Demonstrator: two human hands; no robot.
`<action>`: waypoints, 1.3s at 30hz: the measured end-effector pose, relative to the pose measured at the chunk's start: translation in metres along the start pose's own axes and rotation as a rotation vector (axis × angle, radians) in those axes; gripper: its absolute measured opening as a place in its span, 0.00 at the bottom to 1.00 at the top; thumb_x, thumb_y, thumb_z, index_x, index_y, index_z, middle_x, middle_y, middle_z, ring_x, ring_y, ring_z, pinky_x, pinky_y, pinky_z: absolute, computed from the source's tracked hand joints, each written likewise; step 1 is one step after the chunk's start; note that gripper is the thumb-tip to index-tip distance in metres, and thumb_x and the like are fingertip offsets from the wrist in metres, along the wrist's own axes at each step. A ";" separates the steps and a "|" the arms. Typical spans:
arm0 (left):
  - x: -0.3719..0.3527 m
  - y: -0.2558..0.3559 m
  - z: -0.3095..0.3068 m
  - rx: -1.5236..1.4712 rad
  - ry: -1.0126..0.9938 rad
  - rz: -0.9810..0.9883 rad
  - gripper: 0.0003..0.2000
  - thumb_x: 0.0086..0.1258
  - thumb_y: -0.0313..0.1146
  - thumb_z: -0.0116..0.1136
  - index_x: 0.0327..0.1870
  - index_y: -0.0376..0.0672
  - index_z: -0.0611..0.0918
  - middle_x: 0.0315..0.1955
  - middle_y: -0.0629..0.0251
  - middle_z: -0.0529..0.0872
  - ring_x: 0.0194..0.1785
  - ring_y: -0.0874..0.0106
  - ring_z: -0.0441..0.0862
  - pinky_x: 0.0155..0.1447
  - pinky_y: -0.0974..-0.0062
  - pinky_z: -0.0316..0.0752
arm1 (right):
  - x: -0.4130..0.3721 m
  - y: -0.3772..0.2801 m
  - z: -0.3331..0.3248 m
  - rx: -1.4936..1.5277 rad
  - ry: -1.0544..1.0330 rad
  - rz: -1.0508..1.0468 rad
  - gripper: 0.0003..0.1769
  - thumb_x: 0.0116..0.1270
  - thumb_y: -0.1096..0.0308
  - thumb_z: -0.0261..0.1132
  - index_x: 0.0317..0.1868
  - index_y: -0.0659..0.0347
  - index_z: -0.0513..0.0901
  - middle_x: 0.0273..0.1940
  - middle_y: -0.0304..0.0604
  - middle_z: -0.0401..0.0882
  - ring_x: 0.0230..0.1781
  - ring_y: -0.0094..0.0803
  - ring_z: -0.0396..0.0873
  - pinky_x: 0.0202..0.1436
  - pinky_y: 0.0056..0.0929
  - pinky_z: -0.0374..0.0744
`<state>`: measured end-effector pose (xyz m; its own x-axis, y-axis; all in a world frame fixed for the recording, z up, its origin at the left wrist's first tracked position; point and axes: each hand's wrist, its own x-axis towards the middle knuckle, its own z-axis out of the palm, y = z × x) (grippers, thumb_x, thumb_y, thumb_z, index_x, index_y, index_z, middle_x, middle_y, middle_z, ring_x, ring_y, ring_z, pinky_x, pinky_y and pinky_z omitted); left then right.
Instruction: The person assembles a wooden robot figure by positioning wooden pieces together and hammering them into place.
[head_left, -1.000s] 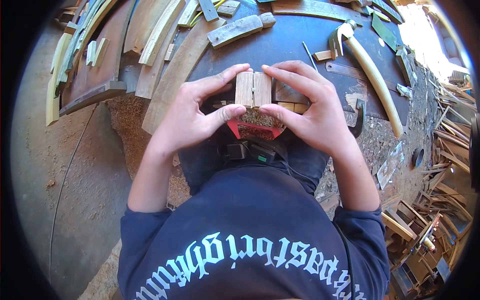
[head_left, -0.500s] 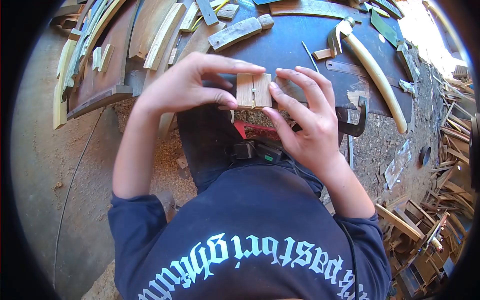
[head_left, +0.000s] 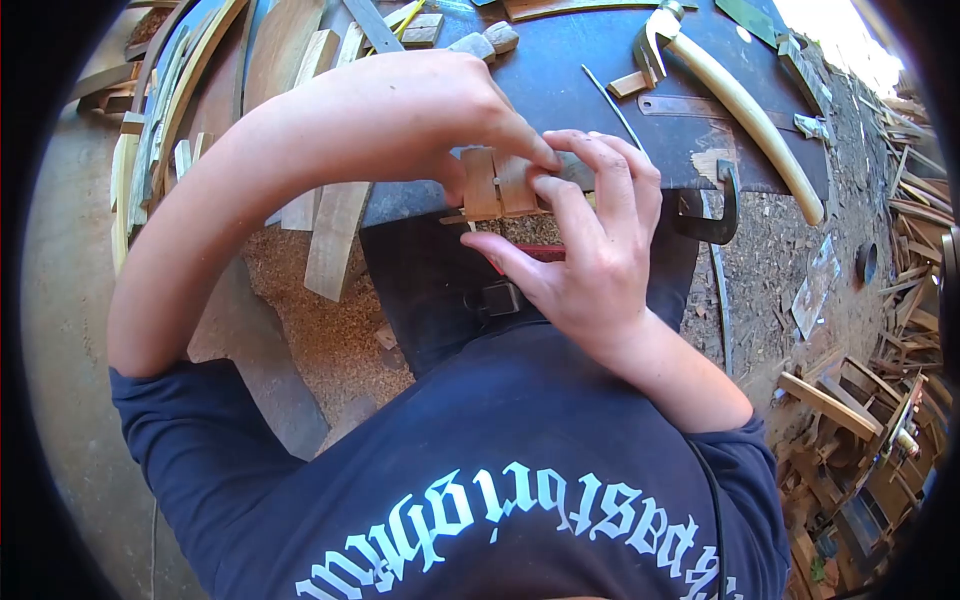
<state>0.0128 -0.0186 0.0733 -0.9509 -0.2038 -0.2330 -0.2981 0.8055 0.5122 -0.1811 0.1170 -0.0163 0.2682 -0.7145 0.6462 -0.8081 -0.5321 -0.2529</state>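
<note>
Two small light wood pieces (head_left: pixel 482 197) stand side by side at the table's near edge, with a narrow gap and a small pale round thing between them. My left hand (head_left: pixel 455 110) arches over them from the left, its thumb at their left side and a fingertip at their upper right. My right hand (head_left: pixel 590 225) is at their right side, index and middle fingertips near the upper right corner, thumb stretched out below. Fingers of both hands are curled around the wood.
On the dark table (head_left: pixel 560 90) lie a claw hammer (head_left: pixel 750 100), a metal ruler (head_left: pixel 690 107), a thin rod (head_left: pixel 612 108) and a small wood block (head_left: pixel 628 84). A black clamp (head_left: pixel 722 220) grips the edge. Wood strips (head_left: pixel 340 235) lie at left; scraps (head_left: pixel 860 440) at right.
My left hand has swung up and over the wood pieces, its elbow moving outward. My right thumb has moved left below them. The view has shifted slightly.
</note>
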 end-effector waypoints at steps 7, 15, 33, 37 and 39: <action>-0.003 -0.011 0.007 -0.076 0.127 0.071 0.26 0.47 0.21 0.78 0.54 0.41 0.89 0.49 0.59 0.92 0.52 0.58 0.90 0.58 0.64 0.85 | 0.021 -0.043 -0.030 -0.321 -0.171 0.162 0.28 0.50 0.41 0.82 0.33 0.56 0.82 0.43 0.41 0.77 0.45 0.40 0.73 0.48 0.40 0.65; -0.001 0.001 0.003 0.016 0.137 0.003 0.21 0.46 0.21 0.78 0.45 0.40 0.89 0.43 0.60 0.92 0.50 0.59 0.90 0.54 0.65 0.84 | 0.052 -0.064 -0.036 -0.500 -0.453 0.154 0.33 0.60 0.31 0.72 0.30 0.57 0.81 0.20 0.40 0.78 0.20 0.36 0.81 0.28 0.35 0.76; -0.004 0.005 -0.039 -0.156 -0.172 0.085 0.15 0.56 0.32 0.74 0.44 0.34 0.88 0.34 0.50 0.90 0.40 0.54 0.89 0.44 0.60 0.82 | 0.055 -0.065 -0.020 -0.192 -0.384 0.349 0.26 0.59 0.48 0.79 0.29 0.64 0.80 0.21 0.50 0.82 0.22 0.50 0.85 0.29 0.42 0.81; 0.006 0.004 -0.043 -0.197 -0.259 0.071 0.15 0.58 0.30 0.74 0.44 0.34 0.88 0.35 0.50 0.91 0.42 0.55 0.90 0.45 0.61 0.83 | 0.060 -0.068 -0.026 -0.086 -0.439 0.468 0.25 0.60 0.51 0.78 0.29 0.64 0.79 0.20 0.49 0.81 0.22 0.50 0.84 0.29 0.43 0.80; -0.001 0.002 -0.040 -0.194 -0.166 0.123 0.14 0.58 0.29 0.75 0.44 0.34 0.88 0.36 0.51 0.91 0.43 0.55 0.90 0.46 0.61 0.83 | 0.059 -0.067 -0.028 -0.086 -0.450 0.435 0.24 0.61 0.52 0.78 0.30 0.64 0.78 0.21 0.49 0.80 0.22 0.50 0.83 0.29 0.43 0.80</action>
<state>0.0096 -0.0389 0.1075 -0.9591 -0.0043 -0.2831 -0.2068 0.6936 0.6901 -0.1262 0.1228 0.0590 0.0853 -0.9883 0.1265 -0.9271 -0.1252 -0.3532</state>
